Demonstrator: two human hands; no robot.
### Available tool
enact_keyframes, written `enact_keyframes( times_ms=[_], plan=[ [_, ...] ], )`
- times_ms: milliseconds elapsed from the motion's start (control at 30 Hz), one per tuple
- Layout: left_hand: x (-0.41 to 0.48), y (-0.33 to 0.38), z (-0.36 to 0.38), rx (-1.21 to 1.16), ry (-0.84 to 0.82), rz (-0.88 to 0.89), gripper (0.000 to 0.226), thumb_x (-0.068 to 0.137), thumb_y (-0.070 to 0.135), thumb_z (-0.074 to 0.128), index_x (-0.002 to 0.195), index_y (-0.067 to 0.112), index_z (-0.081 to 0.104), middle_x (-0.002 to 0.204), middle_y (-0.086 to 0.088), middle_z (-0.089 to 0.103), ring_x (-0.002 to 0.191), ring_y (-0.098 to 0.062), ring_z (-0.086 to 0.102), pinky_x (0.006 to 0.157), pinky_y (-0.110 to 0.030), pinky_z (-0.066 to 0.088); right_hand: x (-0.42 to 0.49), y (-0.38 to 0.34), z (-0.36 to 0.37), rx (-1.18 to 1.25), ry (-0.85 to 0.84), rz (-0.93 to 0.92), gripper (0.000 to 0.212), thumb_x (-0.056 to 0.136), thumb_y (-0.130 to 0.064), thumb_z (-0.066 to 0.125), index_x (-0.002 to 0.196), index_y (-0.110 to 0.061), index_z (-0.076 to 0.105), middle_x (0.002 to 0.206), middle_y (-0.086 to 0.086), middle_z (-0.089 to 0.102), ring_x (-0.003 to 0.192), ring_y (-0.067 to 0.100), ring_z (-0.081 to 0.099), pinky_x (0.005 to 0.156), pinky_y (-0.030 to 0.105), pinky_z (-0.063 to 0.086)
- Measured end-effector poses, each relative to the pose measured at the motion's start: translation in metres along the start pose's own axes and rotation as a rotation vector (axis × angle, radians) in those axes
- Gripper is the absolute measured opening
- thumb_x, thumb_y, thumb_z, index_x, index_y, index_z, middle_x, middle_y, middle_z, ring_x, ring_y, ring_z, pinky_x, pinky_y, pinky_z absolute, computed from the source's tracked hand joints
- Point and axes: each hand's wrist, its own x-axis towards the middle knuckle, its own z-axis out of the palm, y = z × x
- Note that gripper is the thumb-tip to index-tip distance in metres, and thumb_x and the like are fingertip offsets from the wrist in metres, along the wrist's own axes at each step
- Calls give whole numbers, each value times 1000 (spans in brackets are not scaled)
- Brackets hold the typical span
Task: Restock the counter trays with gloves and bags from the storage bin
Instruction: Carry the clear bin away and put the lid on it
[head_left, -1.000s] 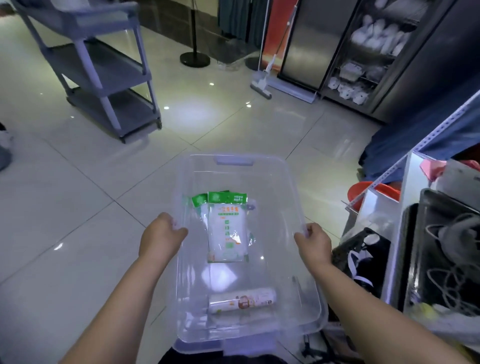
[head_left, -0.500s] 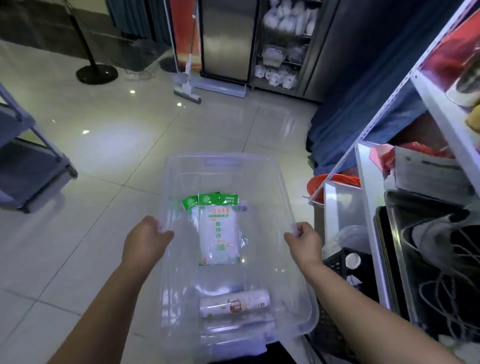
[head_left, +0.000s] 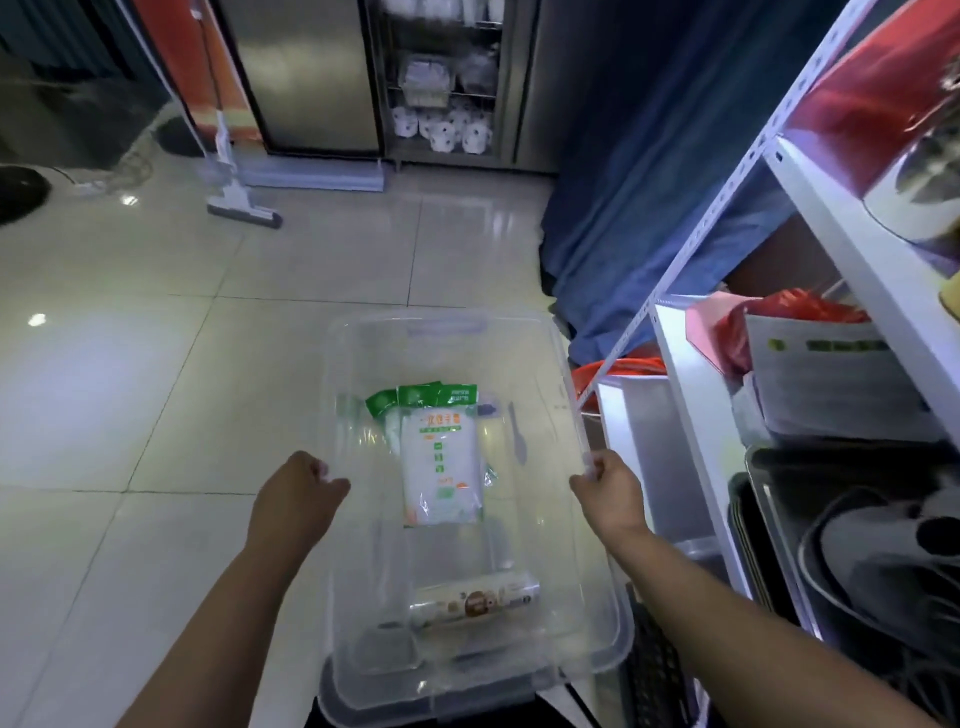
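Observation:
I carry a clear plastic storage bin (head_left: 563, 374) in front of me above the tiled floor. My left hand (head_left: 296, 493) grips its left rim and my right hand (head_left: 608, 486) grips its right rim. Inside lie a few overlapping glove packs (head_left: 439, 462) with green headers, in the middle of the bin. A roll of bags (head_left: 475, 600) with an orange label lies across the near end.
A white metal shelf rack (head_left: 691, 395) stands close on the right, holding boxes, red bags, dark trays and cables. A blue cloth (head_left: 623, 208) hangs beyond it. A floor squeegee (head_left: 239, 202) and a steel cabinet (head_left: 306, 73) are at the back.
My view has turned right: the grey cart left the frame and the shelf rack came closer. Both hands keep hold of the bin, and its contents barely shifted.

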Motion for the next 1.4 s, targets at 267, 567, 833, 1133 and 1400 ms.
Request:
enact_keyframes(
  times_ms=[267, 567, 833, 1133, 1400],
  plan=[
    [143, 61, 54, 77, -295, 97, 16, 80, 18, 63, 87, 5, 55, 83, -15, 65, 77, -32, 65, 71, -33, 44, 85, 10, 16, 26, 69, 299, 29, 81, -5, 60, 70, -26, 43, 66, -8, 44, 63, 13, 47, 52, 20, 37],
    [288, 84, 164, 250, -587, 216, 15, 83, 16, 59, 87, 3, 52, 82, -16, 63, 76, -31, 63, 61, -30, 40, 162, 53, 73, -71, 201, 549, 13, 81, -7, 63, 80, -9, 50, 63, -1, 45, 60, 18, 46, 58, 25, 38],
    [359, 40, 304, 338, -641, 163, 16, 82, 15, 60, 88, 2, 52, 84, -19, 64, 77, -33, 63, 68, -34, 43, 242, 155, 145, -41, 241, 611, 20, 78, -10, 62, 72, -21, 46, 65, -2, 47, 59, 18, 47, 52, 25, 38],
    [409, -32, 440, 393, -627, 149, 17, 82, 16, 61, 88, 1, 54, 79, -18, 66, 65, -27, 61, 54, -28, 37, 332, 268, 216, 64, 185, 596, 18, 83, -1, 54, 100, -9, 57, 79, 5, 54, 70, 20, 50, 63, 27, 42],
    [440, -64, 499, 269, -595, 109, 17, 86, 16, 61, 92, 3, 51, 84, -16, 64, 57, -14, 61, 48, -23, 36, 393, 316, 255, 140, 228, 556, 27, 86, -2, 56, 111, -11, 60, 91, 6, 62, 78, 19, 58, 69, 26, 46]
  ],
)
